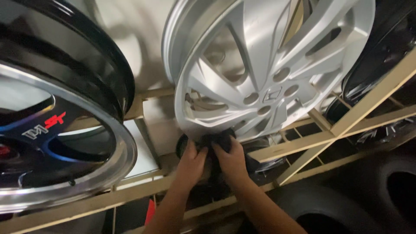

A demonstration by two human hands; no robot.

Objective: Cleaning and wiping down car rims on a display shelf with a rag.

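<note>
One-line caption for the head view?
Both hands, left and right, press a dark cloth to a silver wheel's lower rim.

Wheel shop storeroom: alloy rims (268, 69) on wooden racks (346, 121), tyres (320, 208).

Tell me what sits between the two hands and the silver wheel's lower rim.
A dark cloth: both the left hand and right hand press it against the silver wheel, seen in the head view.

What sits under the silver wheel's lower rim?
Both hands, left hand and right hand, press a dark cloth beneath the silver wheel; the hands cover what lies underneath.
</note>
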